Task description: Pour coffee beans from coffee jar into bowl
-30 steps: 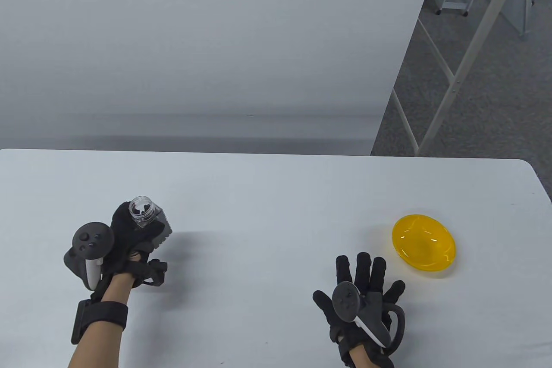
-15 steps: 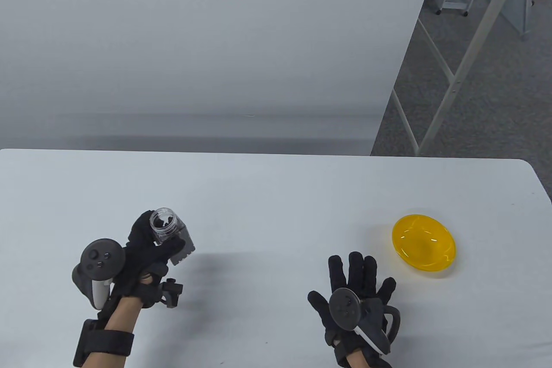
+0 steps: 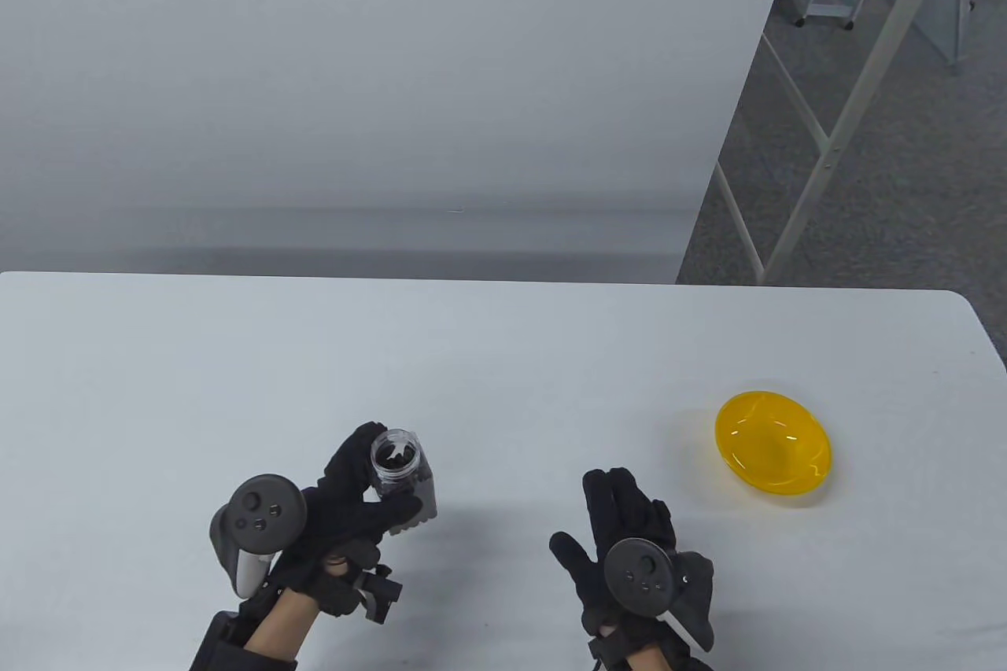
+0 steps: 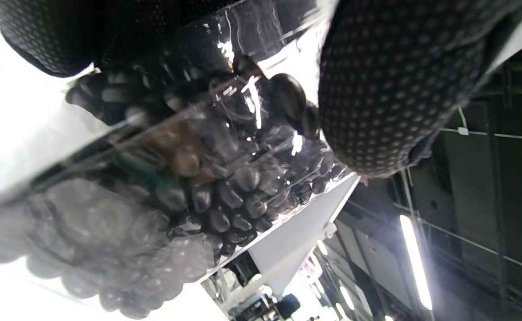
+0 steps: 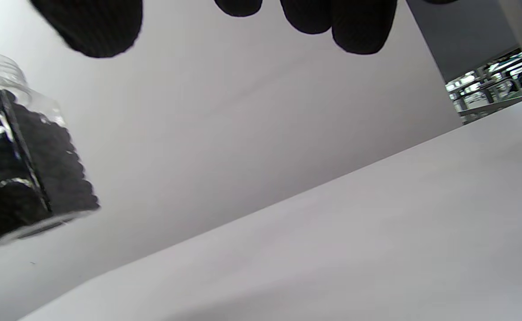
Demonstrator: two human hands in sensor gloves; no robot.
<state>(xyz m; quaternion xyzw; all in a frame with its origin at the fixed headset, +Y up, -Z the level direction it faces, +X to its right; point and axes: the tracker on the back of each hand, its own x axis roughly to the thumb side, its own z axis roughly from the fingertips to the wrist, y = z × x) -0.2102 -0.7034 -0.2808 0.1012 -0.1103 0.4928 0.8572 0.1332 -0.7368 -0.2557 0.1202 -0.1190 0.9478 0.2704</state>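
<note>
My left hand [image 3: 346, 502] grips an open clear coffee jar [image 3: 401, 474] full of dark beans and holds it above the table, mouth up. In the left wrist view the jar [image 4: 189, 178] fills the frame, with gloved fingers [image 4: 390, 84] around it. The jar also shows at the left of the right wrist view [image 5: 20, 178]. A yellow bowl [image 3: 772, 454] stands on the table at the right, with nothing in it. My right hand [image 3: 621, 537] is open and holds nothing, fingers stretched, between the jar and the bowl; its fingertips [image 5: 359, 26] hang in at the top of the right wrist view.
The white table [image 3: 503, 356] ends at its right edge near the bowl. Beyond it are a grey floor and a metal frame [image 3: 826, 160]. A white wall stands behind the table.
My left hand has carried the jar to the right and nearer to me, toward the right hand. My right hand has turned slightly and drawn back a little.
</note>
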